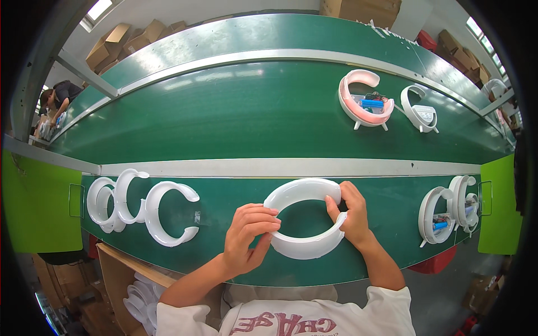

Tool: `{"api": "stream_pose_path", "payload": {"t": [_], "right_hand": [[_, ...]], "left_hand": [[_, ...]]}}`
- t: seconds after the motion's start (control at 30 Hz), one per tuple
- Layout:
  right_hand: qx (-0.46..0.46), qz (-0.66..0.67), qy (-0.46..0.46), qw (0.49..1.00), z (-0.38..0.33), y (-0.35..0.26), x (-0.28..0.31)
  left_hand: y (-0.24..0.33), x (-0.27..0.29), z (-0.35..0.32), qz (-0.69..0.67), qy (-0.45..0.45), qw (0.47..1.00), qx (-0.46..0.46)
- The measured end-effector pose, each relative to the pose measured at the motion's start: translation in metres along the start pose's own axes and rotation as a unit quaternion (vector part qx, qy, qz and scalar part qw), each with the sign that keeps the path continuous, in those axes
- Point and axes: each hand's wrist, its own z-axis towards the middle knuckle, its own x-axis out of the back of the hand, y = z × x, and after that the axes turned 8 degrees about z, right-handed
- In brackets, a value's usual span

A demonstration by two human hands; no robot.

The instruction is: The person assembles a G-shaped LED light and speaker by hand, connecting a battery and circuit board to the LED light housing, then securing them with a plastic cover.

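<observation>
Over the green bench in front of me is a white, glossy C-shaped plastic shell point(307, 248), its rounded band curving round an open middle. My right hand point(352, 215) grips it at the right side, thumb on the inside and fingers wrapped round the outside; this covers the gap between its ends. On the opposite side, my left hand point(247, 235) pinches the shell's edge with bent fingers, the thumb lower down. Nearest to my left hand lies another white C-shaped shell point(159, 215), its gap facing right.
More white shells point(102, 206) stand at the far left. At the right are assembled C-shaped units point(434, 215) with blue parts inside. On the green conveyor belt point(224, 117) stand a pinkish C-shaped unit point(348, 99) and a white one point(413, 115). A box of white pieces point(143, 299) sits below left.
</observation>
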Motion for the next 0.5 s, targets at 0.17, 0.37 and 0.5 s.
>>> {"api": "stream_pose_path", "payload": {"t": [0.17,0.37,0.5], "right_hand": [[0.002,-0.003,0.000,1.000,0.0003,-0.0012,-0.0018],[0.000,-0.004,-0.002,1.000,-0.0005,0.0000,0.0044],[0.003,-0.006,-0.001,1.000,-0.0003,0.0004,0.0050]], "left_hand": [[-0.0004,0.0026,-0.0003,0.002,-0.003,1.000,-0.003],[0.0041,-0.0008,0.0031,0.005,-0.008,1.000,-0.002],[0.0044,-0.0010,0.0033,0.008,-0.010,1.000,-0.001]]}}
